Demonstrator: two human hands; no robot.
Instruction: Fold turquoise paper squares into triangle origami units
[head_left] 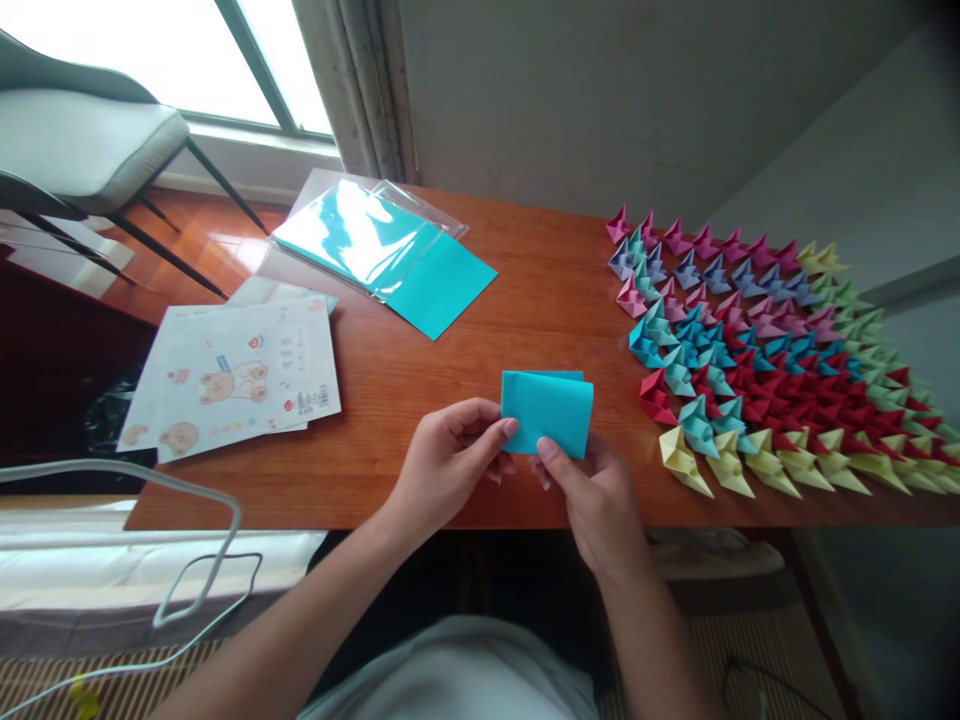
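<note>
Pinched between thumb and fingers of both hands, a bright turquoise-blue rectangle of doubled paper (546, 412) is held up over the near edge of the reddish-brown wooden table (551, 325), right of the table's middle. Our left hand (442, 450) nips its left side low down, thumb tip in front; our right hand (600, 500) has its thumb pressed on the lower right part of the front face, with the fingers behind and partly hidden. Along the top, a strip of the back layer shows above the front one, so we see the two edges out of line there, and the right side looks rounded. We judge this to be an early fold, with the layers being brought together. As we see it, the next move calls for squaring the edges while one hand steadies the paper, then running a thumb firmly along the bend to crease it. To the right lie rows of small pointed folded-paper pieces in many colours (682, 462); far left of our hands is a clear plastic sleeve (341, 225) with a matching turquoise sheet (446, 285) jutting out, and nearer on the left lie white printed sheets with bear drawings (247, 350)
</note>
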